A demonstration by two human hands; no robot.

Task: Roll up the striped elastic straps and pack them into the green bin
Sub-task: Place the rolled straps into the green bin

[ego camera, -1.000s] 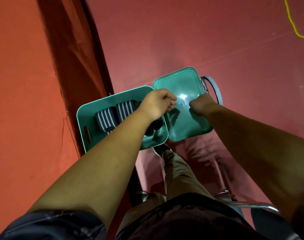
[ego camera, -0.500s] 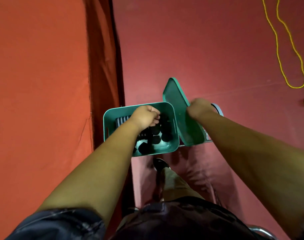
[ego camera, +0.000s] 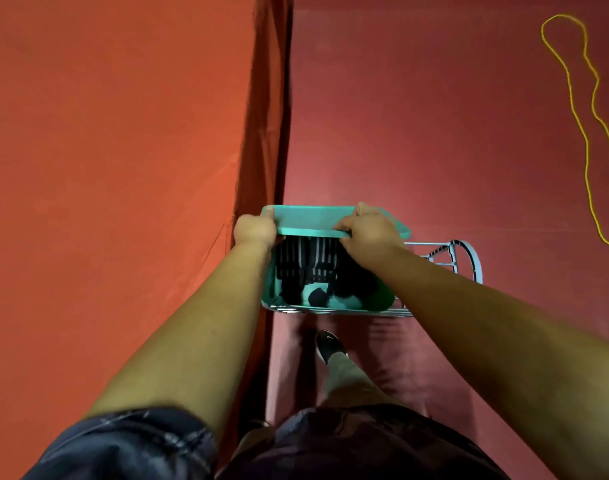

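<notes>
Our left hand point(ego camera: 255, 231) and right hand point(ego camera: 369, 233) both have fingers curled tight on the green lid point(ego camera: 313, 220), above the green bin point(ego camera: 346, 302) on the wire rack point(ego camera: 452, 258). The rolled striped straps point(ego camera: 308, 265) sit inside. We think they stick up, so the lid might not shut.

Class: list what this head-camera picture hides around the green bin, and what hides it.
- Head view: far part of the green bin, under the lid.
- Head view: number of striped straps; lid, right hand and shadow cover some.
- Head view: fingertips of the left hand, tucked behind the lid's corner.
</notes>
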